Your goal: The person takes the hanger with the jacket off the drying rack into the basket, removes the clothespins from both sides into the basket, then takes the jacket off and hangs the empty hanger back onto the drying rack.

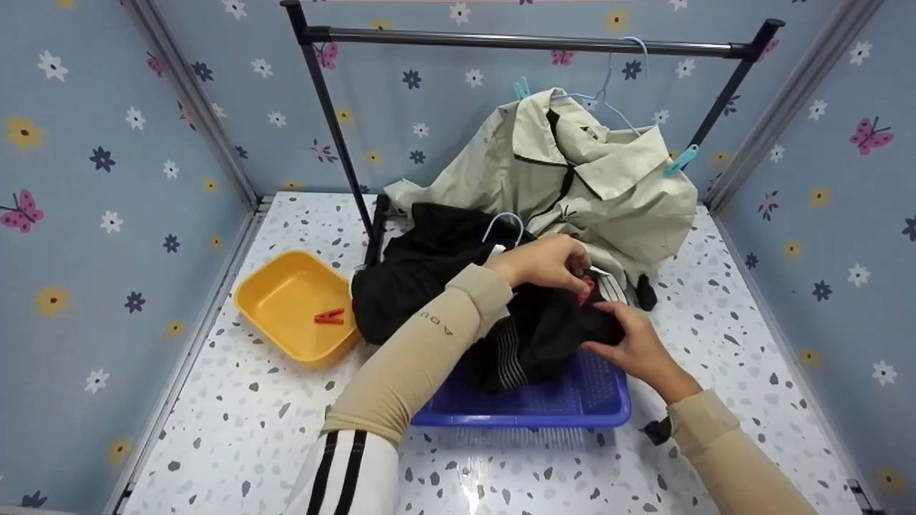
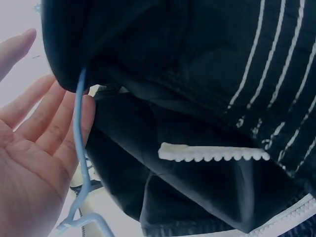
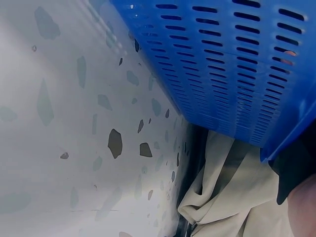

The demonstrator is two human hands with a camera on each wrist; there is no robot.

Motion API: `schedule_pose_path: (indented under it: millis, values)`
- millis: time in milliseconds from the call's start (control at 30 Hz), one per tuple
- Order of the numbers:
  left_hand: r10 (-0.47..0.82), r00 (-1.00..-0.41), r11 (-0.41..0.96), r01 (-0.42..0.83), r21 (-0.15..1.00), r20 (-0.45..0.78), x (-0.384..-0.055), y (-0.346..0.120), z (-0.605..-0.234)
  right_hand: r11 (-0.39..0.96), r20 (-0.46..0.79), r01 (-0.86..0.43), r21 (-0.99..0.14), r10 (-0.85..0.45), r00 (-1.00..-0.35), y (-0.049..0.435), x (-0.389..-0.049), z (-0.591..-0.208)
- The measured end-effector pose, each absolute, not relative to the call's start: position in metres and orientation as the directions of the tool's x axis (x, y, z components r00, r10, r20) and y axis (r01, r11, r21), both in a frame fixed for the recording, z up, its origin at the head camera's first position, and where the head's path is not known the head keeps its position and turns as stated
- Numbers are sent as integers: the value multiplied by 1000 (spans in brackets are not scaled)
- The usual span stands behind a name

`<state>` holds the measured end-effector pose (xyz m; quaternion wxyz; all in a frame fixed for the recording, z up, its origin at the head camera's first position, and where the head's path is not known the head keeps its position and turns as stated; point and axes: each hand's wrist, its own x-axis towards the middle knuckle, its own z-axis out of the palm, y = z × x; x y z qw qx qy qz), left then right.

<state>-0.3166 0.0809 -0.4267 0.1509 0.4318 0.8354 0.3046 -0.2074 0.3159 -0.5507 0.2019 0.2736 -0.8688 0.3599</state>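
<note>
Nearest the camera lies a left sleeve (image 1: 383,472), white with black stripes, below its tan forearm; a tan right sleeve (image 1: 737,450) enters from the right. My left hand (image 1: 547,261) is at a red clip (image 1: 587,290) on the right part of the black garment (image 1: 529,325); whether it pinches the clip or merely touches it, I cannot tell. My right hand (image 1: 637,343), just to the right, grasps the dark cloth between thumb and fingers.

Step in hand, in my judgement: securing the garment to its hanger (image 2: 77,128) with the clip. The next move seems to call for seating the clip over cloth and hanger together, with the right hand keeping the fabric steady; a bite on cloth alone could let it slip.

Condition of garment: black, crumpled, with thin white stripes and a white zip edge. It lies heaped over the blue basket (image 1: 522,420), spilling past it on the far left.

Outward: left, a yellow tub (image 1: 290,297) containing a spare clip (image 1: 329,317). Far side, a pale jacket (image 1: 622,172) hangs below the rack (image 1: 458,38), teal clips (image 1: 681,161) at its shoulders. All stands on a speckled table (image 1: 744,372).
</note>
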Motion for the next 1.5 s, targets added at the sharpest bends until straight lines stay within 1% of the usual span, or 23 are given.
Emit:
schedule_pose_path:
  millis: [167,333,567,767,867,1067,1300,1500]
  values:
    - [816,-576,445,582,680,-42,-315,82,-429,584,548,-625,-518,-334,-767,316,-207,-551]
    - [811,-581,470,571,674,-73,-311,87,-432,587,541,-617,-525,-330,-774,317,-206,-552]
    - [806,-591,433,575,694,-13,-309,91,-437,573,562,-631,-523,-324,-761,316,-206,-553]
    - [818,-575,393,582,712,19,-306,93,-438,573,568,-627,-528,-310,-762,317,-206,-555]
    - [821,-570,387,590,708,26,-305,93,-438,577,565,-622,-529,-307,-766,317,-205,-555]
    - [813,-580,389,613,687,57,-305,93,-440,589,553,-612,-527,-309,-774,315,-204,-553]
    - [813,-576,386,642,662,85,-305,93,-440,593,560,-621,-513,-317,-765,315,-205,-552]
    - [814,-569,347,638,687,117,-307,93,-440,597,569,-627,-501,-319,-758,315,-205,-552]
